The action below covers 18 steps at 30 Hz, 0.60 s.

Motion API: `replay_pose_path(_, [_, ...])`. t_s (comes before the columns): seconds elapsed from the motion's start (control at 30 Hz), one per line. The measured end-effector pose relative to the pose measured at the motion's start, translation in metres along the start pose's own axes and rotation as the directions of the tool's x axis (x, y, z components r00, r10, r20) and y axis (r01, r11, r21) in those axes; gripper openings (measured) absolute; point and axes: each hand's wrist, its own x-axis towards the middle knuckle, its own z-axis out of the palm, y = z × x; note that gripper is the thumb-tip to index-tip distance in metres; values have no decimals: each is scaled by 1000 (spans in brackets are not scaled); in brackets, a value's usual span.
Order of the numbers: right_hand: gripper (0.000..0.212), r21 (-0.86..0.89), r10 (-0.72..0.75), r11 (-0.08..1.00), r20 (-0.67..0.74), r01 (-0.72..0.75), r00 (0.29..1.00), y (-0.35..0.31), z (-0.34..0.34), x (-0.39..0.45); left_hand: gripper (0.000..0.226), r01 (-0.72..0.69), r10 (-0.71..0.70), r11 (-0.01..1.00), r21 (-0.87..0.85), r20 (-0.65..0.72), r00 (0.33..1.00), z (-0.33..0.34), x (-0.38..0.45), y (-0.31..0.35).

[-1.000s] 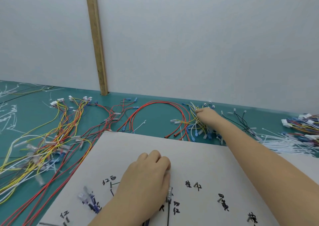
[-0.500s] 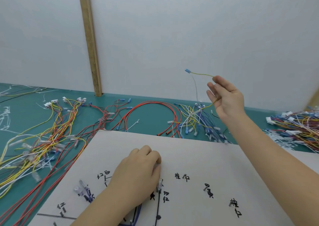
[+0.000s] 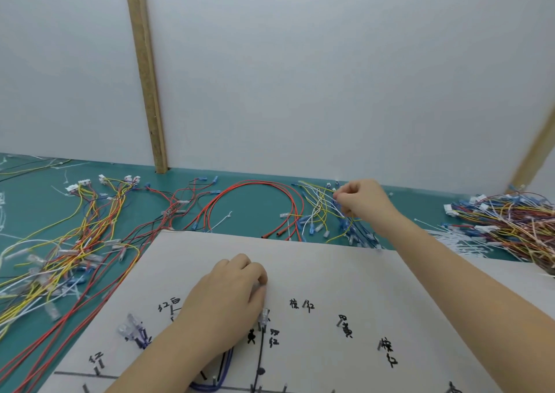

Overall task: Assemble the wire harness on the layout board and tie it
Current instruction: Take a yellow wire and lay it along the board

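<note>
Teal desk [image 3: 252,221]; white layout board [image 3: 345,269] with black handwritten marks; red wires [image 3: 255,186] far centre; yellow-red tangle [image 3: 75,242] left.

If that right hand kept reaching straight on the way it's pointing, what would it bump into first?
The right hand points left and away, with its fingers already in the yellow, white and blue wire bundle. Beyond that, probably the looped red wires, though depth is unclear.

White wall [image 3: 330,77], green tabletop [image 3: 252,206]
</note>
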Motion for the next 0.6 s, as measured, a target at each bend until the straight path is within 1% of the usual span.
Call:
replay_pose_path(0.03, [8,-45,-24,999,-7,23,1000,-1,3,1,23,0,0,1000,-3,2,1000,0,0,-1])
replay_pose_path(0.07, [7,-50,-33,998,18,34,999,-3,6,2,23,-1,1,1000,-8,2,1000,-1,0,-2])
replay_pose_path(0.13, [25,17,-27,1000,133,24,991,-4,9,5,23,-6,6,1000,-16,2,1000,-1,0,-3])
replay_pose_path(0.17, [34,25,-41,999,177,37,983,-4,10,6,23,-6,6,1000,-19,1,1000,-1,0,-3])
replay_pose_path(0.2, [39,-13,-78,997,187,82,979,-3,10,6,23,-7,7,1000,-20,1,1000,-1,0,-2])
replay_pose_path(0.23, [40,-87,-130,985,178,147,975,-3,9,6,23,-6,6,1000,-19,-1,1000,-1,0,-2])
replay_pose_path(0.3, [32,-260,-224,928,185,268,957,-3,5,8,24,-4,4,1000,-18,-3,1000,-1,0,-1])
replay_pose_path(0.33, [28,-312,-238,904,206,294,949,-4,2,9,24,-4,4,1000,-16,-4,1000,-1,0,-1])
replay_pose_path(0.4, [25,-321,-241,897,224,305,944,-4,-7,12,24,-5,5,1000,-15,-3,1000,-1,-1,-1])
replay_pose_path(0.43, [22,-304,-269,899,185,315,945,-3,-11,13,24,-4,4,1000,-17,-2,1000,-1,0,-1])
replay_pose_path(0.47, [20,-260,-317,907,95,331,944,-3,-16,14,24,-2,2,1000,-21,-1,1000,-1,0,-1])
replay_pose_path(0.5, [19,-167,-359,923,-42,347,932,-1,-20,15,24,-2,2,1000,-22,0,1000,-1,0,-1])
replay_pose_path(0.53, [20,-30,-349,937,-180,349,920,0,-23,16,25,-2,2,1000,-21,1,1000,0,1,-1])
replay_pose_path(0.57, [20,94,-293,940,-266,327,918,2,-26,17,25,-3,3,1000,-18,1,1000,0,1,-1])
replay_pose_path(0.6, [21,149,-224,952,-264,269,938,3,-28,18,25,-3,3,1000,-15,2,1000,0,1,-1])
